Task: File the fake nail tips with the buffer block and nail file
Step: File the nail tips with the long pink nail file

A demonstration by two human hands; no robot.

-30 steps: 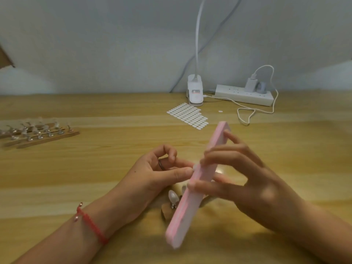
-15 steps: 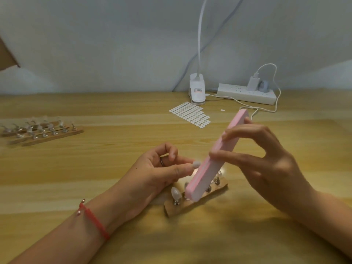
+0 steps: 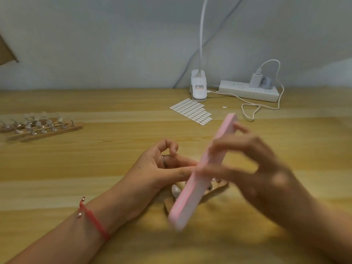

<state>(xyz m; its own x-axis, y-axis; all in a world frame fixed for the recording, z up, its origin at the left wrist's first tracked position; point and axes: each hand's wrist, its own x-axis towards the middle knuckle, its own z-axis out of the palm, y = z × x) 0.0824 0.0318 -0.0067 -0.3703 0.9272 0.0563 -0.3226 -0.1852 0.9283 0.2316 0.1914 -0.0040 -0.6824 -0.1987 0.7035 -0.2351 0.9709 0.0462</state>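
A pink buffer block is held tilted in the lower centre of the frame, its upper end pointing to the upper right and its lower end nearest the camera. It is pinched by the right grip, with the thumb below and the fingers laid across its upper half; this hand is blurred. The left grip is seen just left of the block, thumb and one ringed finger pressed together and stretched towards it, another finger curled above. Their tips are hidden behind the block, so it cannot be told whether a nail tip is pinched there. A red bracelet is worn on the left wrist.

Under the block a short wooden holder strip lies on the bench. One pale fake nail tip is seen standing on it at its left end; the rest of what it carries is mostly covered by the block.

At the left edge of the frame several more wooden strips lie side by side, each set with a row of small stands bearing clear tips. At the upper centre a sheet of small white oval stickers lies flat, with a white clip lamp base behind it. To the right of that a white power strip is placed against the wall, holding a charger from which a white cable loops down onto the bench.
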